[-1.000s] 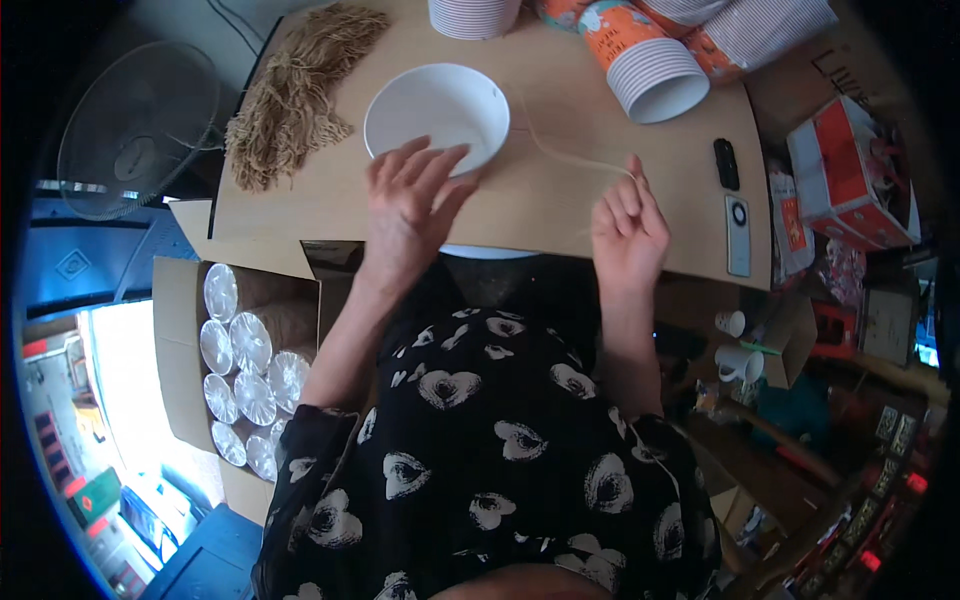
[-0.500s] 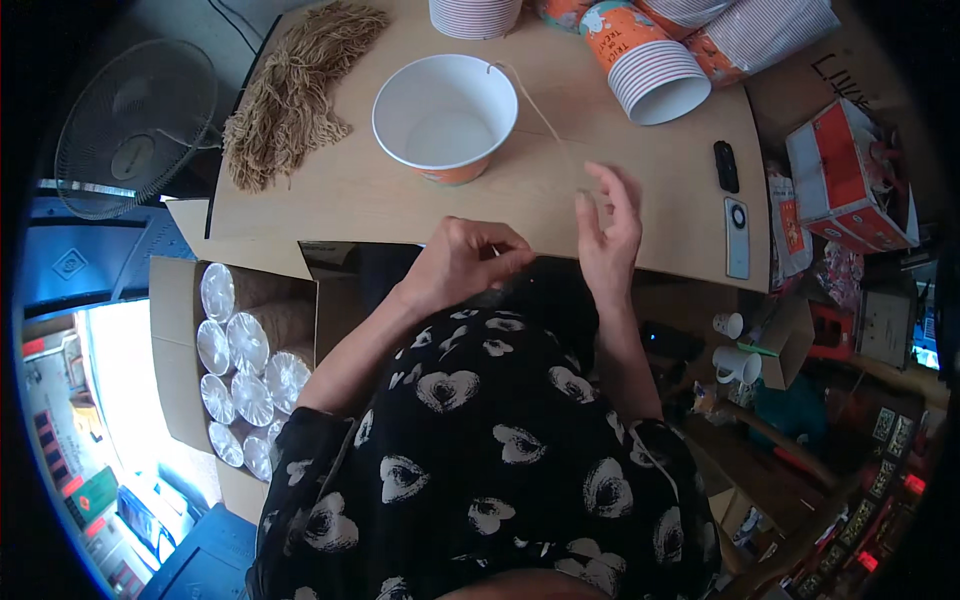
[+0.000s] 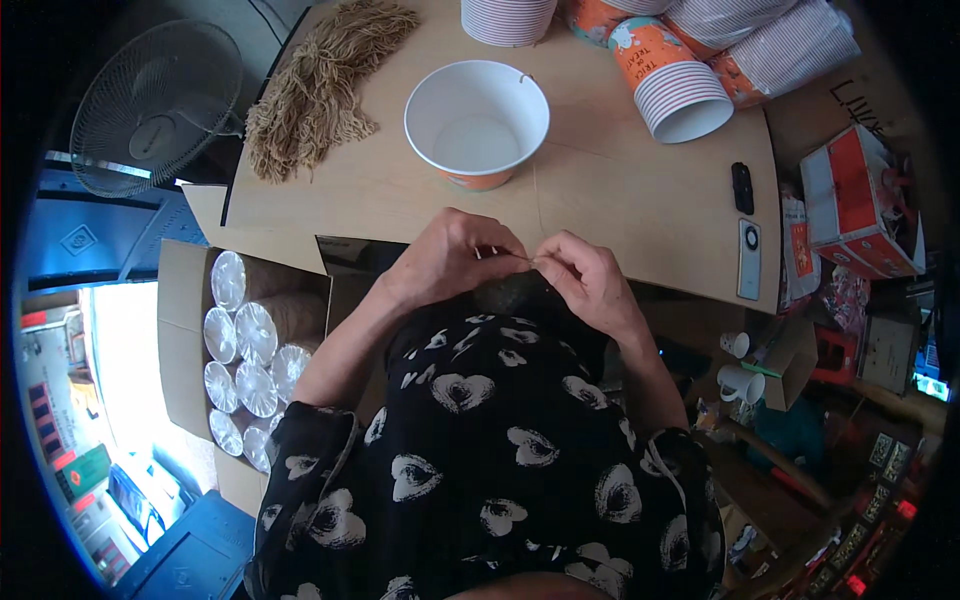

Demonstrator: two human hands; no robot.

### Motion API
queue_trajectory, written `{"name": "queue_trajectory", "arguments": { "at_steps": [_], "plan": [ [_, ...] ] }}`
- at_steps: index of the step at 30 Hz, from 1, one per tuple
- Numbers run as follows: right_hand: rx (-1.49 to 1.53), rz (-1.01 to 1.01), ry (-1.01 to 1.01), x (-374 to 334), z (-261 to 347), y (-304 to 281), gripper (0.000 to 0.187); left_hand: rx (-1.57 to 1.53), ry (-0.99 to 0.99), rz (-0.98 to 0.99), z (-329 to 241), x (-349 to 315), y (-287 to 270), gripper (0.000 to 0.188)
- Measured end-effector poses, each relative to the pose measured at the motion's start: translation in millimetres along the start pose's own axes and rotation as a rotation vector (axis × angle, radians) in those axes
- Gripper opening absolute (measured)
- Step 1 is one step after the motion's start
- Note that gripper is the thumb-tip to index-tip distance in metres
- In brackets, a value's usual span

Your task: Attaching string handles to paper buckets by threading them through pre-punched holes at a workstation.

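Note:
A white paper bucket [image 3: 478, 120] with an orange outside stands on the table in front of me. At its rim, on the far right, a short piece of tan string [image 3: 527, 78] hooks through. A thin strand of it seems to run down over the table toward my fingers. My left hand [image 3: 455, 255] and my right hand [image 3: 588, 278] meet just before the table's near edge. Both pinch thumb against forefinger on the string's end, fingertips nearly touching. The exact loop or knot between them is too small to make out.
A bundle of tan strings [image 3: 325, 85] lies at the table's left. Stacked orange paper buckets [image 3: 680, 80] lie at the far right, near a black object [image 3: 742, 188] and a silver device [image 3: 749, 260]. An open carton [image 3: 185, 330] of wrapped rolls stands left; a fan [image 3: 155, 110] is behind.
My right hand has come down and left from over the table to my left hand, closing on the string. The strand beside the bucket now hangs toward my hands. The view has shifted slightly.

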State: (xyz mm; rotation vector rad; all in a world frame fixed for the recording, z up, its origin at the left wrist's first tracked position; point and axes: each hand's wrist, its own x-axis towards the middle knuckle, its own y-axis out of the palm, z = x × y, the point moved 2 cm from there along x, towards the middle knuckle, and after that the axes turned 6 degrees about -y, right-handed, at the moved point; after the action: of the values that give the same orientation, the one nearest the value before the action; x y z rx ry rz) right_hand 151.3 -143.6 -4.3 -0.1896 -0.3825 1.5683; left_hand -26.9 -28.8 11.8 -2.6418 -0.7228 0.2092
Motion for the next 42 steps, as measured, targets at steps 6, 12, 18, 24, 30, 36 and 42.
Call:
{"name": "queue_trajectory", "arguments": {
  "at_steps": [6,12,18,24,30,36,42],
  "plan": [
    [-0.099,-0.220,0.061,12,-22,-47,0.003,0.100,-0.054,-0.291,20,-19,-55,0.007],
    [-0.136,-0.756,-0.268,76,55,-77,0.008,0.882,0.218,-0.489,27,-1,-102,0.031],
    [-0.224,-0.531,-0.634,81,93,-14,0.012,0.730,0.311,-0.416,35,9,-106,0.018],
    [-0.304,-0.561,-0.590,81,56,14,0.015,0.180,0.030,-0.338,29,6,-106,0.019],
    [-0.547,-0.546,-0.774,97,44,32,0.020,0.198,-0.065,-0.364,15,5,-104,0.020],
    [-0.608,-0.535,-0.742,102,35,35,0.019,0.176,-0.055,-0.383,13,6,-101,0.021],
    [-0.620,-0.549,-0.721,104,31,35,0.017,0.153,-0.016,-0.383,18,8,-98,0.022]
  ]
}}
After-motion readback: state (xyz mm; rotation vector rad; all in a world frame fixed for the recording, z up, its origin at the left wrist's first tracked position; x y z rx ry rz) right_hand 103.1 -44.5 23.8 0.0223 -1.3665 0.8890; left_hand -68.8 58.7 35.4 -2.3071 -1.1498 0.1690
